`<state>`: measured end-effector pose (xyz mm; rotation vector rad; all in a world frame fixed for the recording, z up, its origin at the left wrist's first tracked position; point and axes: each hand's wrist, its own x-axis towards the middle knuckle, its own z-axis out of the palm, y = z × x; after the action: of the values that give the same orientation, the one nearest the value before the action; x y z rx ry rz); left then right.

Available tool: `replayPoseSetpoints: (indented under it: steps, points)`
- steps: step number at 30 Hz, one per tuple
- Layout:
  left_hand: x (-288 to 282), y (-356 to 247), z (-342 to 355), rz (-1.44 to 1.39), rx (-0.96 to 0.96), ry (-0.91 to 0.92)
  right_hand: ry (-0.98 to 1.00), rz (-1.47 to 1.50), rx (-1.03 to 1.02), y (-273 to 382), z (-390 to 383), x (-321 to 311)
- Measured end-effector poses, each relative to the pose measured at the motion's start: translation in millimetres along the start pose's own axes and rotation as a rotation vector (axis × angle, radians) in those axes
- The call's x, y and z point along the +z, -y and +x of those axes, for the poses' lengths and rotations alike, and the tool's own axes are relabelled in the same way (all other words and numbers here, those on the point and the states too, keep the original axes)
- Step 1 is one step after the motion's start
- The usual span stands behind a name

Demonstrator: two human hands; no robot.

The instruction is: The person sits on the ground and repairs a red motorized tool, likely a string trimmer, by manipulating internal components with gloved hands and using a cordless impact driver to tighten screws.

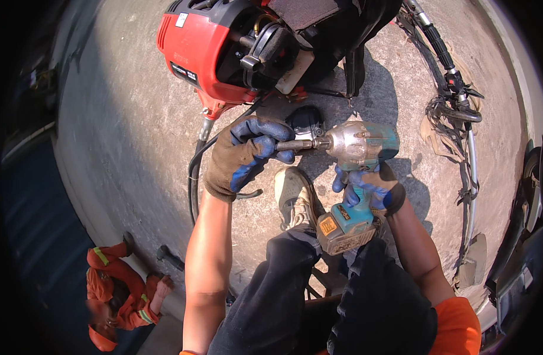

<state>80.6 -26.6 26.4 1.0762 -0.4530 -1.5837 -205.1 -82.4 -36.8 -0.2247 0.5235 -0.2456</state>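
My right hand (369, 186), in a blue and brown work glove, is closed round the grip of a teal cordless impact driver (361, 144). Its silver nose points left, and a battery pack (345, 231) is fitted at the bottom of the handle. On the nose sits a narrow metal socket bit (298, 145). My left hand (248, 154), gloved alike, has its fingers closed round the outer end of this bit. Both hands are above my feet, with the driver held roughly level.
A red and black backpack engine (209, 53) with a black pad stands ahead. A black hose (194, 177) runs down beside it. Along the right lies a long pole tool (469, 154) with straps. At lower left, a person in orange workwear (123, 290) is near a dark ribbed surface.
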Motion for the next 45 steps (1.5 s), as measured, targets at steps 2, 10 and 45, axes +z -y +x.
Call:
replayPoseSetpoints:
  steps: [2,10,45]
  points:
    - [7.9,0.3,7.0,0.015,0.057,0.003,-0.035,0.052,0.036,1.1,-0.6,6.7]
    - [9.6,-7.6,11.3,0.356,0.061,-0.137,-0.083,0.093,0.121,6.0,-1.9,10.8]
    - [48.2,28.0,53.7,-0.269,0.059,-0.263,-0.121,0.282,-0.060,-1.9,62.9,32.6]
